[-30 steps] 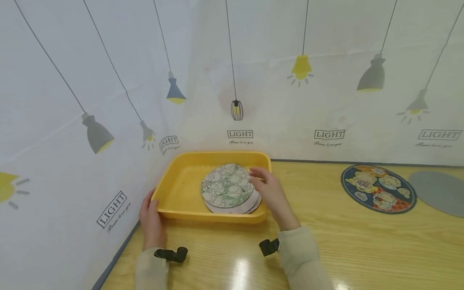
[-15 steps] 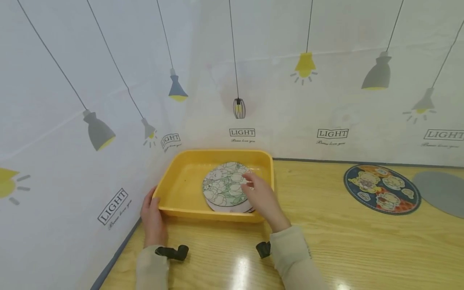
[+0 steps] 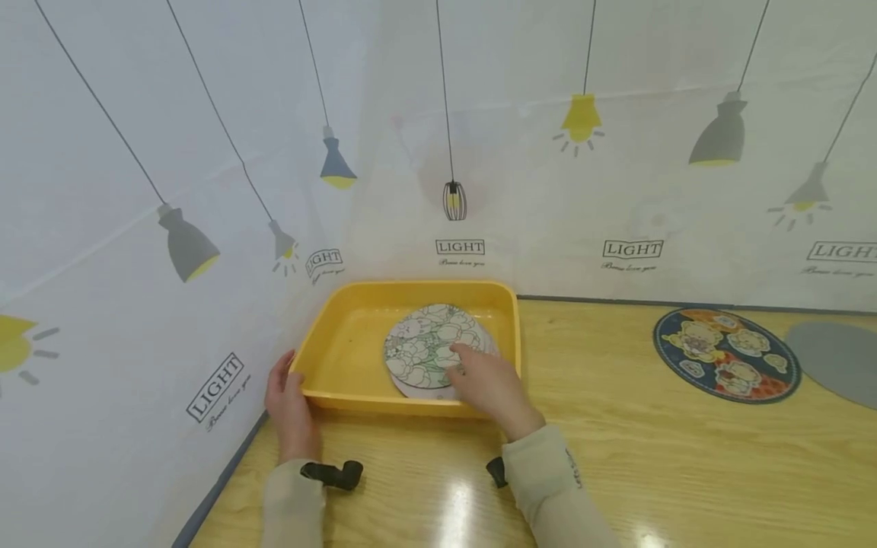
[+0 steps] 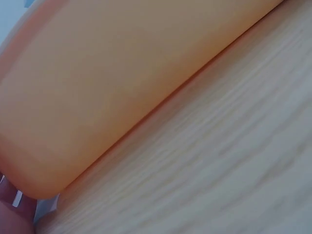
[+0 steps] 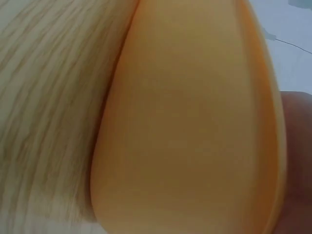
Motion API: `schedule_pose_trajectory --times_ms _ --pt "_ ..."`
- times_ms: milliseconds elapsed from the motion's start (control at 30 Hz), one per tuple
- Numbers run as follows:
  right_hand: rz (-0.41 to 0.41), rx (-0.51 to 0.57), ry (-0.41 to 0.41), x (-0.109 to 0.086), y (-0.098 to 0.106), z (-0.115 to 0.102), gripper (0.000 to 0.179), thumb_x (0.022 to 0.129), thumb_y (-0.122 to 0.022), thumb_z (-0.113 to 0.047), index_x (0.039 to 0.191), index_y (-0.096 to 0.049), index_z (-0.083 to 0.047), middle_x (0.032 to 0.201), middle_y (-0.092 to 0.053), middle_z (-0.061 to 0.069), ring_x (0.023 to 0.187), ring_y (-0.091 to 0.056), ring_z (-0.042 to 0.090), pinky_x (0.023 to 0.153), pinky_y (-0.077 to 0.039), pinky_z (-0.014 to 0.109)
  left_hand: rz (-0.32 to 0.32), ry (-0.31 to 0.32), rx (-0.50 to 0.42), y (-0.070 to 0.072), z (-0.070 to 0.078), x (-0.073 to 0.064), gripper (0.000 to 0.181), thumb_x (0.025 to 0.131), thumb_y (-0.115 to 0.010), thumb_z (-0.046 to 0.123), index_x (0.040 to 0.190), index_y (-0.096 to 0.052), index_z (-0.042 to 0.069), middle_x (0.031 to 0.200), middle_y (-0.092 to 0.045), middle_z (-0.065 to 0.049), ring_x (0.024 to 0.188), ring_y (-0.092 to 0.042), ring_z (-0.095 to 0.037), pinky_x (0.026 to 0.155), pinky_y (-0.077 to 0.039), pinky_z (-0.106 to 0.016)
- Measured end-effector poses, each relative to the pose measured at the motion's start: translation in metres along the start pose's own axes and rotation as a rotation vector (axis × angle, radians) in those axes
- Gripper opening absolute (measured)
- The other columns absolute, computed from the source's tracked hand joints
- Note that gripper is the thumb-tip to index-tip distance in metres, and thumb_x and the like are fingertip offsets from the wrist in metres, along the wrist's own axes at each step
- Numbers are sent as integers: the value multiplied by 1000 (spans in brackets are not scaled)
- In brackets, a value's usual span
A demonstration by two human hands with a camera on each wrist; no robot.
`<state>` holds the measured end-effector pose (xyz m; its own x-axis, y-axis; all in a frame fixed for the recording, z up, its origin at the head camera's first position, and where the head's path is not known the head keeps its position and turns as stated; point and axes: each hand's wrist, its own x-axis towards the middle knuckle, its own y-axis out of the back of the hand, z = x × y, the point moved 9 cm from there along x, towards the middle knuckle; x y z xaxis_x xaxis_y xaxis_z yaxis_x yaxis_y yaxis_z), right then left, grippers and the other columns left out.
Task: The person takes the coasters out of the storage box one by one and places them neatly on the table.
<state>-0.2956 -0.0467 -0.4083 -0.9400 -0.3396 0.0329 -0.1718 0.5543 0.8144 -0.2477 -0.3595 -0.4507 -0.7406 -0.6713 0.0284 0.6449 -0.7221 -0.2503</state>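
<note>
A yellow plastic tray [image 3: 342, 335] stands on the wooden table in the corner. My left hand [image 3: 291, 407] holds it at the left front corner, with the thumb at the rim; in the left wrist view, part of that hand [image 4: 14, 209] shows beside the tray's outer wall [image 4: 122, 73]. In the tray's right half lies a round mat with line-drawn flowers [image 3: 418, 346], on top of at least one other pale round mat [image 3: 428, 393]. My right hand [image 3: 495, 384] reaches over the tray's front rim, fingers slightly bent, over the flower mat's right part. Contact is unclear.
To the right on the table [image 3: 671, 464] lie a dark blue and orange round mat with cartoon figures [image 3: 726, 354] and a plain grey round mat [image 3: 836, 361]. White cloth walls printed with lamps [image 3: 582, 198] stand behind and left of the tray.
My right hand has moved left and lower, from the flower mat's right edge to over its right part. The left hand stays at the tray's corner. The view has shifted slightly.
</note>
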Motion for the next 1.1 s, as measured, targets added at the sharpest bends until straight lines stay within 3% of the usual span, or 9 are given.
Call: schedule_pose_trajectory --times_ms 100,167,267,367,500,600,667,933,1100 --pt "0 -83 15 -1 -3 -3 42 87 -51 -34 124 -52 -14 119 -57 3 105 -53 26 85 -41 43 26 -3 4 2 2 -1 43 85 -39 2 125 -49 13 126 -47 -2 111 -46 -21 89 -39 -34" --pt "-5 -110 3 -2 -5 -2 43 87 -50 -35 125 -51 -13 120 -55 4 107 -52 27 85 -41 44 38 -3 15 2 3 -1 43 85 -39 1 125 -49 13 126 -47 -3 111 -46 -20 90 -39 -35" --pt "12 -143 -33 -3 -5 0 49 87 -49 -37 128 -47 -10 121 -55 7 104 -54 28 81 -44 43 49 -3 16 3 4 -2 44 85 -39 0 124 -50 14 125 -48 -3 111 -46 -20 91 -38 -36" --pt "20 -192 -79 -3 -4 3 55 87 -48 -39 130 -43 -6 114 -58 12 85 -58 25 65 -47 38 65 -8 13 3 5 -1 43 84 -39 -1 123 -50 14 122 -50 -4 109 -48 -20 90 -38 -36" --pt "12 -251 -134 -5 -3 6 60 88 -45 -41 131 -40 0 108 -58 18 84 -57 27 61 -47 38 78 -35 6 3 5 -1 44 82 -39 -3 121 -51 12 118 -52 -6 105 -50 -20 88 -39 -35" --pt "1 -263 -158 -6 -3 8 64 88 -43 -42 132 -37 3 111 -56 21 100 -53 33 71 -46 42 79 -71 -3 3 7 -1 44 81 -39 -5 121 -51 9 116 -53 -8 104 -50 -22 88 -39 -35" --pt "-12 -264 -165 -6 -5 8 65 88 -42 -43 133 -36 3 111 -56 21 101 -53 33 72 -46 42 81 -85 -7 3 8 -1 44 81 -38 -5 120 -51 8 115 -53 -8 104 -50 -22 88 -39 -35" --pt "-57 -252 -162 -3 -8 11 55 87 -42 -46 117 -53 -1 91 -58 13 75 -52 24 55 -42 36 79 -105 -15 2 11 -2 40 81 -39 -5 116 -53 6 115 -53 -9 104 -50 -21 89 -38 -35" --pt "-51 -195 -157 -3 -7 12 57 86 -43 -46 125 -49 -4 106 -59 14 86 -55 27 62 -45 39 66 -84 -16 1 9 -2 35 82 -41 -2 114 -54 5 117 -51 -8 105 -48 -20 90 -38 -35"
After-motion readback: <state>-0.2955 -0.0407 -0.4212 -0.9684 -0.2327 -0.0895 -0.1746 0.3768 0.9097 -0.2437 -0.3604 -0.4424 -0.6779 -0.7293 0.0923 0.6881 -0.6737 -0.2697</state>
